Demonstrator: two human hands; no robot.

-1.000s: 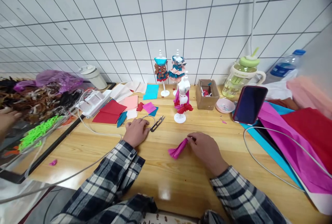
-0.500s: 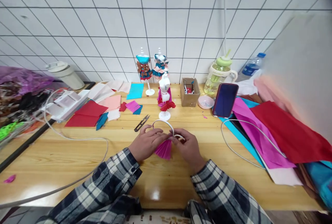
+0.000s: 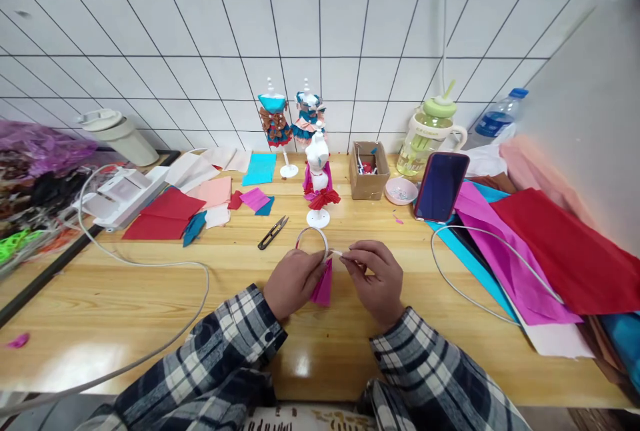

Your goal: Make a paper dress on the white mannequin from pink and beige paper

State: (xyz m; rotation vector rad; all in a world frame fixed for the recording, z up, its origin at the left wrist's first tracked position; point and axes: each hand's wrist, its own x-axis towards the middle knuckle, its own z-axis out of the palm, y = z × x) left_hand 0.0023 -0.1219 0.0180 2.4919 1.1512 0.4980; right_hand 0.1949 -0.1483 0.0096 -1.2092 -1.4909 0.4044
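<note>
My left hand (image 3: 294,282) is closed, pinching a white ring that looks like a narrow roll of tape (image 3: 326,242) together with a pleated magenta piece of crepe paper (image 3: 324,288). The pleats fan downward below the fingertips. Just to the right, my right hand (image 3: 377,278) pinches the end of a thin white strip (image 3: 336,252) that runs toward the ring. Thread snips (image 3: 273,233) lie beyond my left hand. Behind the ring stands a small white dress form (image 3: 318,154) with magenta and red paper around its lower part.
Two more dress forms in paper dresses (image 3: 275,123) stand by the tiled wall. Coloured paper pieces (image 3: 167,212) lie to the left. A cardboard box (image 3: 369,181), a pink bowl (image 3: 400,191), a leaning phone (image 3: 441,186) and large paper sheets (image 3: 520,264) are on the right. A cable (image 3: 150,351) crosses the left side.
My right hand has moved right, away from my left, drawing out the white strip. My left hand has shifted right and its fingers now grip the ring. The magenta fan looks narrower.
</note>
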